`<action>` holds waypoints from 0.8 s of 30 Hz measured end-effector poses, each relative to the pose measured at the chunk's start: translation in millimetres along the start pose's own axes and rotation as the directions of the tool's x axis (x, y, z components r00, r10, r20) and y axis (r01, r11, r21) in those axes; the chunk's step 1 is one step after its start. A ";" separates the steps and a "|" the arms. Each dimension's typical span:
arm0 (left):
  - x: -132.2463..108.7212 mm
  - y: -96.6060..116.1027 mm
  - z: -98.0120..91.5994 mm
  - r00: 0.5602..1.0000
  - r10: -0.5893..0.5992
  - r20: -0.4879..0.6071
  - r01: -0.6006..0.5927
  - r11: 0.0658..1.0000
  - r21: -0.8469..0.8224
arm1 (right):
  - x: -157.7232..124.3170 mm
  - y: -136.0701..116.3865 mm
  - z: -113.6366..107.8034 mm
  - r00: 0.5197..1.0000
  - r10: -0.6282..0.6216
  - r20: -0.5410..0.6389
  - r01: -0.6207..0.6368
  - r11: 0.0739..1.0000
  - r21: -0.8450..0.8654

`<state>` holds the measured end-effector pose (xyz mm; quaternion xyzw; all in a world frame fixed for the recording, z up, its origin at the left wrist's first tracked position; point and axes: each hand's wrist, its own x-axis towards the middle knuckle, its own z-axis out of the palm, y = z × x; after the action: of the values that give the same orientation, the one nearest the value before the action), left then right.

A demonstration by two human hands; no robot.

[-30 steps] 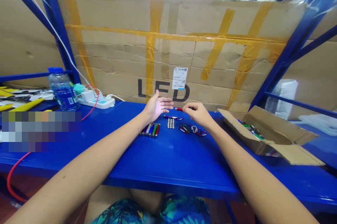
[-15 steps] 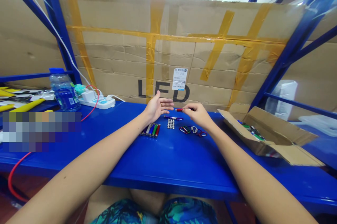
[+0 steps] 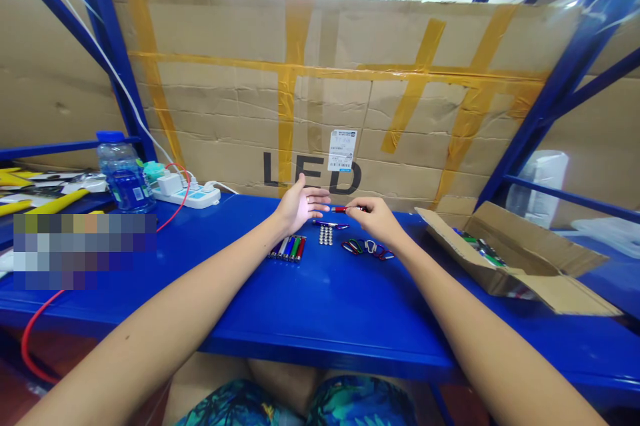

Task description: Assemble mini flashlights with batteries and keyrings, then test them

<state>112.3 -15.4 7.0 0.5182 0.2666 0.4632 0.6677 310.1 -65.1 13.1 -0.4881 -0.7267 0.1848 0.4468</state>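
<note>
Change since half a second ago: next to none; both hands keep their places and the view has shifted slightly. Blue metal shelf bench (image 3: 320,306), bearing all items. Taped brown cardboard sheet marked LED (image 3: 320,93), upright behind. Open cardboard box (image 3: 515,256), right side, coloured items inside. Clear water bottle with blue cap (image 3: 125,176) and white power strip (image 3: 187,194), left. Left hand (image 3: 300,203): palm up, fingers spread, holding nothing. Right hand (image 3: 376,218): fingertips pinching a small red pen-shaped torch (image 3: 342,209), held just above the bench between the hands. Row of coloured pen torches (image 3: 289,247) below the left hand. Coloured carabiner clips (image 3: 367,248) below the right hand. Cluster of silver button cells (image 3: 326,234) between them.
</note>
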 end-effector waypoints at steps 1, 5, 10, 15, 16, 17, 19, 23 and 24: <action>-0.1 -0.1 0.0 1.000 0.000 0.000 0.000 1.000 0.000 | -0.1 -0.2 0.5 1.000 -0.001 0.002 0.001 1.000 0.002; -0.2 -0.5 0.3 1.000 -0.001 0.003 0.001 1.000 -0.003 | -0.1 -1.0 1.3 1.000 -0.017 0.009 0.017 1.000 -0.010; 0.1 -1.3 0.5 1.000 -0.002 0.005 0.002 1.000 0.000 | 0.3 -0.2 1.0 1.000 -0.023 -0.003 0.023 1.000 -0.020; -0.2 -1.5 0.8 1.000 -0.003 0.008 0.003 1.000 -0.004 | 0.3 1.1 1.4 1.000 -0.010 0.003 0.010 1.000 -0.014; -0.3 -1.5 0.8 1.000 -0.002 0.008 0.002 1.000 -0.004 | 0.1 0.9 1.5 1.000 -0.014 0.004 0.014 1.000 -0.014; -0.3 -1.5 0.8 1.000 0.000 0.009 0.000 1.000 -0.003 | -0.2 0.5 1.6 1.000 -0.017 0.006 0.017 1.000 -0.016; -0.2 -1.6 0.5 1.000 0.003 0.012 -0.002 1.000 -0.001 | -0.8 -0.8 1.6 1.000 -0.014 0.011 0.014 1.000 -0.019; 0.1 -1.9 0.1 1.000 0.005 0.011 -0.005 1.000 0.006 | -1.9 -3.6 1.5 1.000 -0.006 0.013 0.006 1.000 -0.017; 0.1 -1.9 0.1 1.000 0.007 0.009 -0.007 1.000 0.007 | -2.0 -4.1 1.5 1.000 -0.008 0.012 0.008 1.000 -0.015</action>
<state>113.1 -15.4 5.2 0.5235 0.2635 0.4621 0.6656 306.9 -68.5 14.2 -0.4875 -0.7326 0.1804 0.4394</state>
